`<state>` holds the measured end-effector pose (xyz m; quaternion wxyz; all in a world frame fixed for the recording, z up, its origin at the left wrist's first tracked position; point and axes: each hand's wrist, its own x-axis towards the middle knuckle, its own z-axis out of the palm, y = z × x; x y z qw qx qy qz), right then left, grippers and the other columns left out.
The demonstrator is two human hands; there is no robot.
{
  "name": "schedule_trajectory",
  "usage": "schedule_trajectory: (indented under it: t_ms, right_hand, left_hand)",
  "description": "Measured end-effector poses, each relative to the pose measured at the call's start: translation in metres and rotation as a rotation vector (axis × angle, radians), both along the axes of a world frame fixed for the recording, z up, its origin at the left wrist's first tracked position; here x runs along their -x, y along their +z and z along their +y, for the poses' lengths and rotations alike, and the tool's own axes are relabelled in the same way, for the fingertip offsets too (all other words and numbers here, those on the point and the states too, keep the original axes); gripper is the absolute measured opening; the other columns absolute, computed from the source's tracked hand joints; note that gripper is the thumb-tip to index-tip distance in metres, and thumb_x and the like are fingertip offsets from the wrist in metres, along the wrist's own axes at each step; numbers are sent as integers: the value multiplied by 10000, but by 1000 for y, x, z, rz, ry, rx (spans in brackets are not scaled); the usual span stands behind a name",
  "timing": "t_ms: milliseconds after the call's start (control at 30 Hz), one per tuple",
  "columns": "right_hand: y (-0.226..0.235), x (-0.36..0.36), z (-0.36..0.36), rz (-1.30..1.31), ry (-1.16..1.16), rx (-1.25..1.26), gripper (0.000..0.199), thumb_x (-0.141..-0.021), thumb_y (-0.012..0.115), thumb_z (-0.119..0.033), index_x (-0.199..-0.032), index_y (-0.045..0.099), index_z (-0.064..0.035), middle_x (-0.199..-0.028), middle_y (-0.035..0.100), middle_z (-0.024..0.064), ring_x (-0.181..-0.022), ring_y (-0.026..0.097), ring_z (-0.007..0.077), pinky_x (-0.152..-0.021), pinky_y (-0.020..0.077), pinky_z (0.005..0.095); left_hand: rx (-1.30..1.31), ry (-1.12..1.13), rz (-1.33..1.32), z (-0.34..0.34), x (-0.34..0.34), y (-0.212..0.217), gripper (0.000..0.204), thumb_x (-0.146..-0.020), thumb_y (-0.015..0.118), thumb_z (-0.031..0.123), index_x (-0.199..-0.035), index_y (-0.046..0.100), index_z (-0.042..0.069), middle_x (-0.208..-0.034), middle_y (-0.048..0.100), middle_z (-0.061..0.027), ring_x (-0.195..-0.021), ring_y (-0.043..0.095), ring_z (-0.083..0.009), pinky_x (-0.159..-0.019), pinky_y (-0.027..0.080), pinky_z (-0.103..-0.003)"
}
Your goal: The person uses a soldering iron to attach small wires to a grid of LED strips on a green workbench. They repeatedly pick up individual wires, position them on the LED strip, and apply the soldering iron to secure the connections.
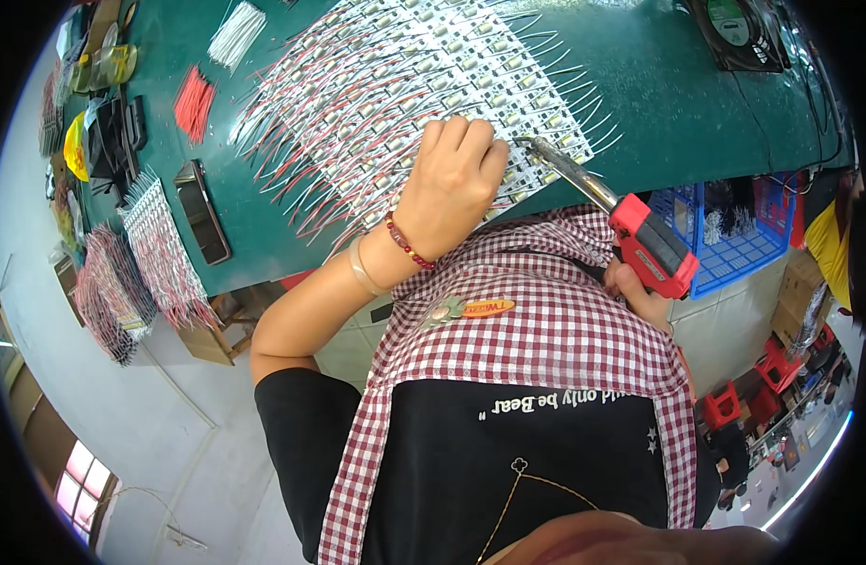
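A white panel of small circuit boards [461, 89] lies on the green table, with rows of red and white wires fanning out from it. My left hand [456, 179] rests over its near edge with fingers curled and pressed together; whatever they pinch is hidden beneath them. My right hand [635, 292] is wrapped around the grip of a red and black soldering gun [651, 247]. The gun's metal barrel slants up to the left, and its dark tip is at the panel's surface, just right of my left fingers. I cannot tell whether the tip touches a pad.
Bundles of red wires [195, 104] and white wires [237, 36] lie left on the table [668, 122], near a phone [203, 212]. More wired panels [160, 245] hang over the left edge. A black fan [739, 33] stands far right; a blue crate [734, 254] sits below the right edge.
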<state>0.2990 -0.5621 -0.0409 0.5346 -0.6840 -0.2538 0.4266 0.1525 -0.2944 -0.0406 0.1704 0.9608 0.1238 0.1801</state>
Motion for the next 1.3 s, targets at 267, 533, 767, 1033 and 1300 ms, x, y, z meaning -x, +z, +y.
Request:
schedule_trajectory:
  t_ms: [267,533,767,1033,1300]
  right_hand:
    - [12,3,2,202,-112,-36,318,-865,628,-57,-1152,529,39,-760,609,62,-605,553,105,-542,442,245]
    - [6,0,-14,171,-80,34,268,-856,640,-53,-1102,557,14,-761,615,53,-618,560,96,-548,448,241]
    - [2,-4,-20,33,53,57,165,-842,670,-71,-987,626,-5,-810,634,38,-681,587,98,-606,468,247]
    - [14,-2,-9,-26,69,61,103,-841,661,-59,-922,631,-4,-804,639,40,-724,594,113,-650,472,262]
    - [17,2,-11,-30,41,82,123,-845,659,-55,-954,635,-3,-830,639,38,-753,595,114,-674,476,267]
  left_hand:
    - [-91,32,-12,-1,5,13,216,-687,604,35,-896,648,62,-745,466,-27,-714,483,-191,-704,361,-342]
    - [70,-19,-17,-10,6,0,248,-693,589,14,-934,641,46,-754,459,-46,-729,479,-207,-697,352,-337]
    - [59,-23,-32,-14,4,-4,241,-696,591,7,-930,639,32,-746,438,-52,-725,468,-214,-682,346,-342]
    - [46,-24,-31,-14,3,-3,222,-700,599,9,-918,639,31,-742,427,-52,-711,458,-212,-670,340,-342]
    - [45,-22,-22,-15,3,-2,223,-696,606,2,-914,637,36,-750,434,-50,-717,461,-210,-672,342,-340]
